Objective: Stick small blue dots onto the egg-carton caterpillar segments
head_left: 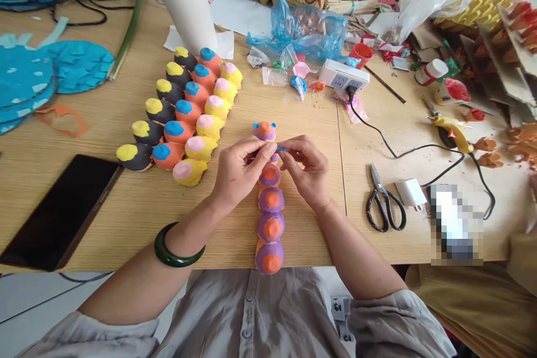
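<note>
Our left hand [240,166] and right hand [309,169] pinch a small blue piece [282,149] above the row of purple cups [271,213] on the table [308,238], and we might tear it by pulling too hard or drop it if our grip slips.

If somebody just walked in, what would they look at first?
Probably the bumpy purple strip with orange spots in the middle of the table, with the left hand and right hand meeting over it near its far end. Next, maybe the three colourful bumpy rows to its left, and the tall white bottle standing behind them.
</note>
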`<control>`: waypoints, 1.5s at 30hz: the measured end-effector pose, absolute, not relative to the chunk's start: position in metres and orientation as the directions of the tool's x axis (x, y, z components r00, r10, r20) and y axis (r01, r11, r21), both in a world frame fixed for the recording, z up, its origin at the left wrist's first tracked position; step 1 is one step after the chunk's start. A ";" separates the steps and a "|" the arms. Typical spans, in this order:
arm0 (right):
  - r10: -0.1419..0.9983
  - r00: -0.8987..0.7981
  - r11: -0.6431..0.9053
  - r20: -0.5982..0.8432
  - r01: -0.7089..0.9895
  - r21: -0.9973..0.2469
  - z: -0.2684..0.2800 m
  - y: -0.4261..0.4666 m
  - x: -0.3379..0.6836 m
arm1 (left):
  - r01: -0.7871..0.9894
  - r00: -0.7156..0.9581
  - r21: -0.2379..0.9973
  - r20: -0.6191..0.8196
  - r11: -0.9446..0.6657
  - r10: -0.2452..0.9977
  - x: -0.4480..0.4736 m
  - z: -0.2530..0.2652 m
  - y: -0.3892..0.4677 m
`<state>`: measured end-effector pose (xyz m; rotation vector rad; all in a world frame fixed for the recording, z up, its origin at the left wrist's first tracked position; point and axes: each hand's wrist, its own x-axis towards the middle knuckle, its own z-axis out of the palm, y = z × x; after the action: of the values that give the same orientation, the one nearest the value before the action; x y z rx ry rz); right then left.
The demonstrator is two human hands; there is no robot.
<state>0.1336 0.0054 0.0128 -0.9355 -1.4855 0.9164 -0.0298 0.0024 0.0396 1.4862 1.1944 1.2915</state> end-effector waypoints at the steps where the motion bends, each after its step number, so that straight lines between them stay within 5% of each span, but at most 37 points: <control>1: 0.919 -0.083 0.392 0.387 0.069 -0.917 0.013 0.005 0.134 | 0.126 0.029 0.972 0.198 -0.200 0.980 -0.030 0.039 0.003; 5: 0.905 -0.081 0.423 0.418 0.065 -0.904 0.014 0.004 0.133 | 0.099 0.046 0.980 0.166 -0.170 0.985 -0.030 0.037 0.004; 11: 0.913 -0.006 0.407 0.409 0.110 -0.907 0.011 0.005 0.131 | 0.288 -0.016 0.888 0.378 -0.358 0.926 -0.030 0.035 0.005; 15: 0.956 0.053 0.289 0.287 -0.027 -0.957 0.008 0.009 0.132 | -0.003 -0.085 0.992 0.129 -0.129 0.988 -0.029 0.035 0.007; 18: 0.980 0.050 0.198 0.194 -0.092 -0.976 0.009 0.010 0.132 | -0.278 -0.050 0.959 -0.081 0.064 0.995 -0.027 0.038 0.010; 23: 0.990 0.036 0.141 0.137 -0.118 -0.983 0.011 0.009 0.132 | -0.421 0.035 0.895 -0.149 0.149 0.988 -0.027 0.043 0.010; 36: 0.985 0.086 0.158 0.147 -0.125 -0.980 0.013 0.009 0.133 | -0.315 0.041 0.932 -0.177 0.181 0.983 -0.028 0.039 0.005; 45: 0.985 0.077 0.161 0.152 -0.117 -0.980 0.011 0.009 0.133 | -0.174 0.029 0.982 -0.074 0.077 0.997 -0.029 0.040 0.006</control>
<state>0.1333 0.0091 0.0108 -1.0365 -1.1408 1.1000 -0.0289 0.0055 0.0401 1.0351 1.0982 1.2158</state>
